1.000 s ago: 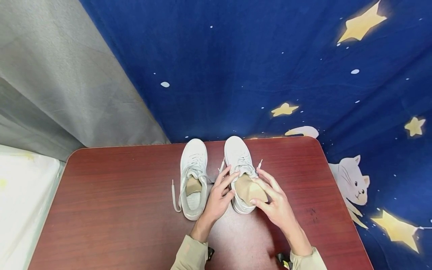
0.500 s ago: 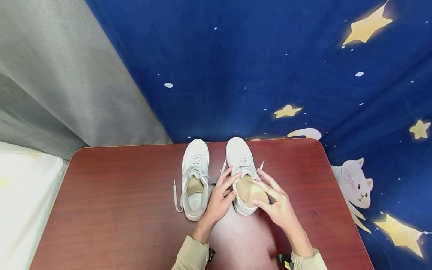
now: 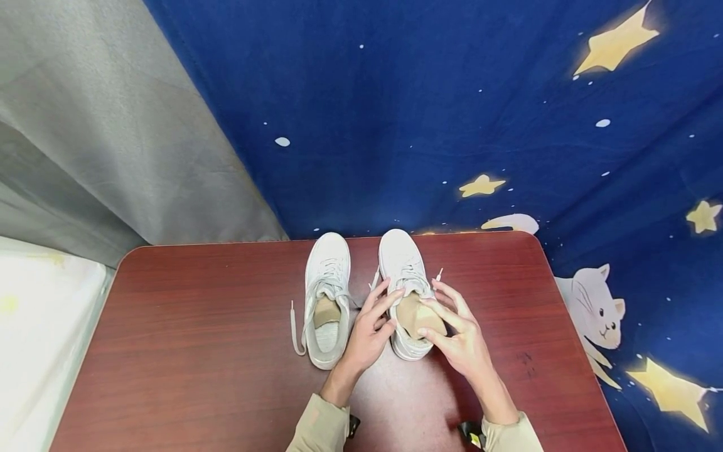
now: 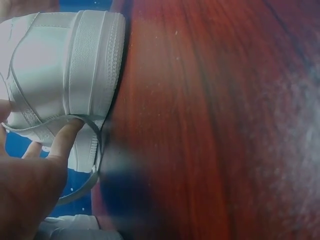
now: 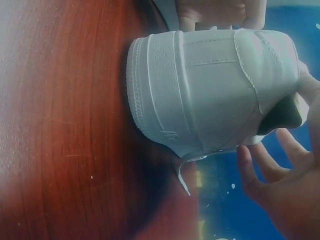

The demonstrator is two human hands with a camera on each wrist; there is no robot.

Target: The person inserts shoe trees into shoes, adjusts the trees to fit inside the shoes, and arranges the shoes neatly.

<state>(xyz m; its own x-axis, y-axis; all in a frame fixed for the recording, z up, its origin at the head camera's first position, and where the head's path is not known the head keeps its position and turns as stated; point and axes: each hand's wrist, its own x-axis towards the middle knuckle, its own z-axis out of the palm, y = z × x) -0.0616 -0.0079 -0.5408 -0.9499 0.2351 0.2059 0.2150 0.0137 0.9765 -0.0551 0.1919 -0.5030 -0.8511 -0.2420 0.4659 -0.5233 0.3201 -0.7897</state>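
Two white lace-up sneakers stand side by side, toes away from me. In the head view my right hand pinches a beige insert between thumb and fingers at the opening of the right sneaker. Most of the insert's front end is hidden inside the shoe. My left hand rests with extended fingers against that sneaker's left side; in the left wrist view a fingertip touches the side beside a loose lace. The left sneaker has a similar beige piece inside.
The sneakers stand on a reddish-brown table, near its far edge. Behind it hang a blue curtain with stars and a grey curtain. A loose lace lies left of the left sneaker. A white surface is at far left.
The view shifts slightly. My right hand moves a little leftward with the insert, whose near end sits a bit farther over the shoe opening. My left hand stays against the shoe.
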